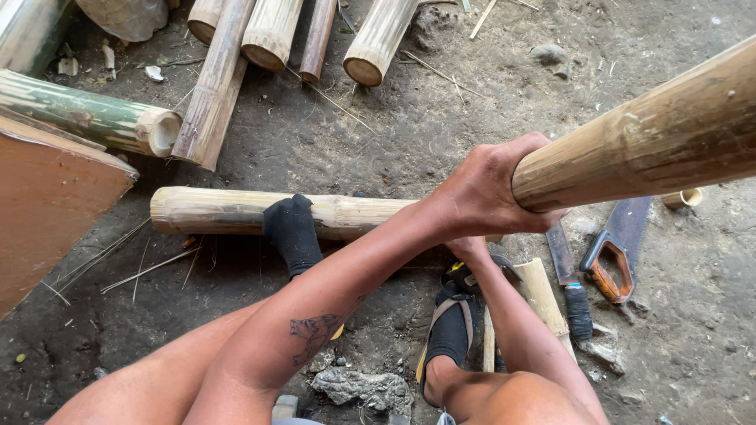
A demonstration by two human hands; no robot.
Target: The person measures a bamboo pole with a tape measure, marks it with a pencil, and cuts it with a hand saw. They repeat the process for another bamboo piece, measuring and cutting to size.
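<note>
Bare dirt floor [441, 134] carried everything. A pale bamboo log [228, 211] lay across the middle of the frame. More cut bamboo poles [272, 31] lay at the top, a green bamboo piece [87, 114] at upper left. A handsaw [618, 252] and a knife [568, 275] lay side by side at right. A grey rock [362, 387] sat at bottom centre. Thin splinters [142, 271] lay scattered at left.
</note>
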